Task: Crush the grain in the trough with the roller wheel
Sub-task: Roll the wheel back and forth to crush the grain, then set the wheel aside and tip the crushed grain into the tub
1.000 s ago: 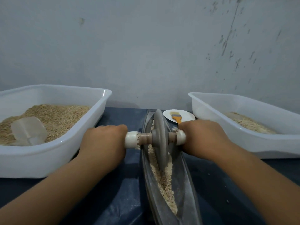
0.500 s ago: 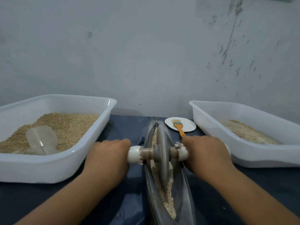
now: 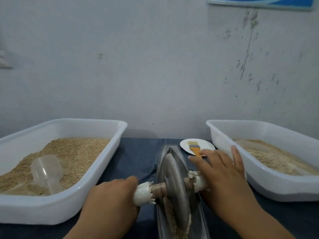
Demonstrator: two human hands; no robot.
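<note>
In narrow metal trough (image 3: 198, 216), grey disc roller wheel (image 3: 174, 183), crushed grain (image 3: 170, 219), 2 hands.

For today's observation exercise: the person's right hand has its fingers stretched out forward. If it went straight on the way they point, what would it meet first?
Most likely the orange brush on the small white plate, just ahead of the right hand; depth is uncertain, so it might pass above.

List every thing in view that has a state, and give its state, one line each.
Left hand: curled round the left handle.
Right hand: fingers straight, palm on the right handle.
Wheel: upright in the trough.
Trough: holds crushed grain.
Left tub: holds grain.
Scoop: lying in the left tub's grain.
Right tub: partly filled.
Brush: lying on the plate.
</note>
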